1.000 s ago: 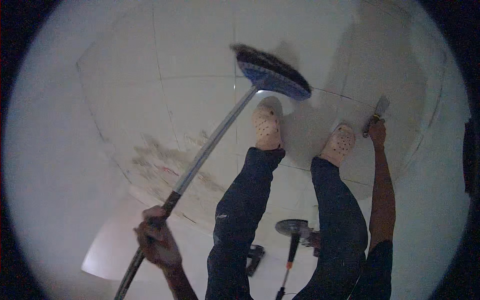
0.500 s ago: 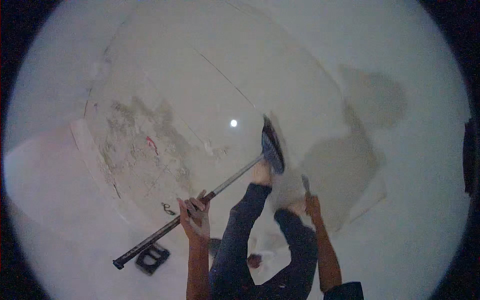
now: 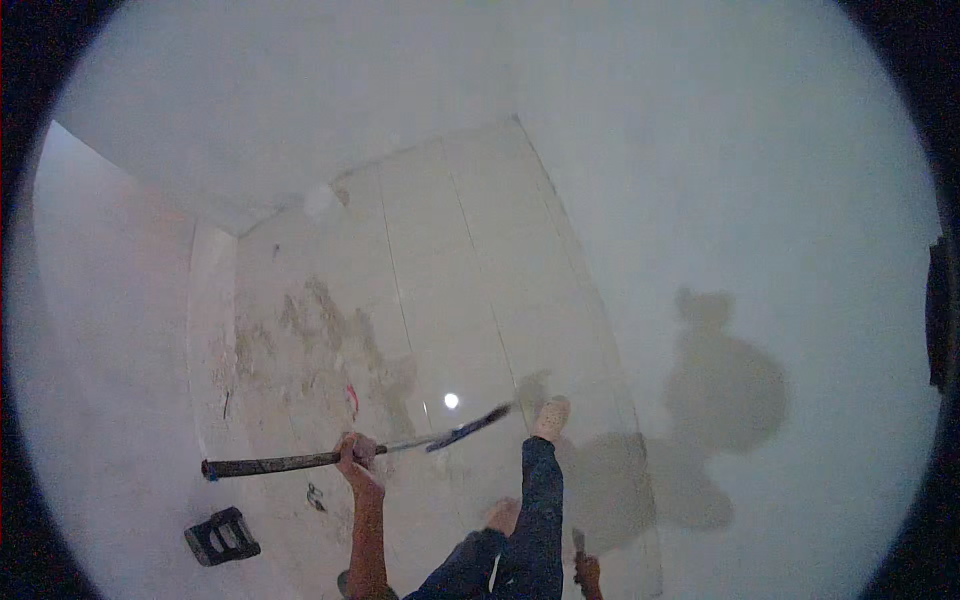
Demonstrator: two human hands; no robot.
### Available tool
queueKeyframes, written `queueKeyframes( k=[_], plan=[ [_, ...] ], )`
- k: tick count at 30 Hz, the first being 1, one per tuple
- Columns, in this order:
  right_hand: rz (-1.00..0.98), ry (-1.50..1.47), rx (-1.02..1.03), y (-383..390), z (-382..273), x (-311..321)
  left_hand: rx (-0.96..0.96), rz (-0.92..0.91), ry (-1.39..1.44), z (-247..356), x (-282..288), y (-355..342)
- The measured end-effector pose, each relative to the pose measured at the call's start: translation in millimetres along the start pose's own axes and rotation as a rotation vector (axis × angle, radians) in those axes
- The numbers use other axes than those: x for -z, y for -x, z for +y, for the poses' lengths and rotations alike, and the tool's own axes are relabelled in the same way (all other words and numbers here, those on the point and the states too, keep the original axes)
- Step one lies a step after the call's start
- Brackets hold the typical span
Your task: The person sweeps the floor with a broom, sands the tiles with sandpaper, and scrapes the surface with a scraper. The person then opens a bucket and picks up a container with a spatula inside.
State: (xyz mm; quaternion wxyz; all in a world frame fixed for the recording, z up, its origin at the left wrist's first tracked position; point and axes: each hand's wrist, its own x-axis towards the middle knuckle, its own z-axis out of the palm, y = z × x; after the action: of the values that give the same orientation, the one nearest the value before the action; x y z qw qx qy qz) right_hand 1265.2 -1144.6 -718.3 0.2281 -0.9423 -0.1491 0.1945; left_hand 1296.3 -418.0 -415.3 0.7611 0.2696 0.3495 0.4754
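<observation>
My left hand (image 3: pixel 362 462) is closed around the dark shaft of a long-handled broom (image 3: pixel 275 466). The shaft runs nearly level across the view, its capped end to the left. Toward the right, the narrow bluish-dark head (image 3: pixel 468 428) hangs over the tiled floor; whether it touches is unclear. Low in the view, my right hand (image 3: pixel 588 572) is wrapped around a small tool with a short flat blade, which looks like a scraper (image 3: pixel 579 541). Part of that hand is cut off by the dim lower edge.
Brown dirt stains (image 3: pixel 318 312) mark the pale tiled floor (image 3: pixel 430 260) at the left, with a small red scrap (image 3: pixel 351 399). A black slotted object (image 3: pixel 222 537) and a dark looped item (image 3: pixel 315 496) lie near my left arm. Pale walls (image 3: pixel 720 200) surround the floor; my bare feet stand on the tiles.
My view has tilted toward the far wall and corner. The broom has swung from a steep slant to nearly level, its head away from my foot. My feet have shifted; both hands keep their grips.
</observation>
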Motion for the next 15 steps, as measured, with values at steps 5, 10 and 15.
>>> queueKeyframes(
  k=[5, 10, 15],
  plan=[
    [-0.276, -0.373, -0.182, -130, -171, -2, -0.182, 0.162, -0.308, 31, 2, -25],
    [-0.361, -0.476, -0.505, -210, -182, 90, -0.266, 0.358, -0.245, 0, -39, -27],
    [-0.331, -0.709, -0.487, -358, -258, 110, -0.376, 0.417, -0.221, 21, -45, -31]
  ],
)
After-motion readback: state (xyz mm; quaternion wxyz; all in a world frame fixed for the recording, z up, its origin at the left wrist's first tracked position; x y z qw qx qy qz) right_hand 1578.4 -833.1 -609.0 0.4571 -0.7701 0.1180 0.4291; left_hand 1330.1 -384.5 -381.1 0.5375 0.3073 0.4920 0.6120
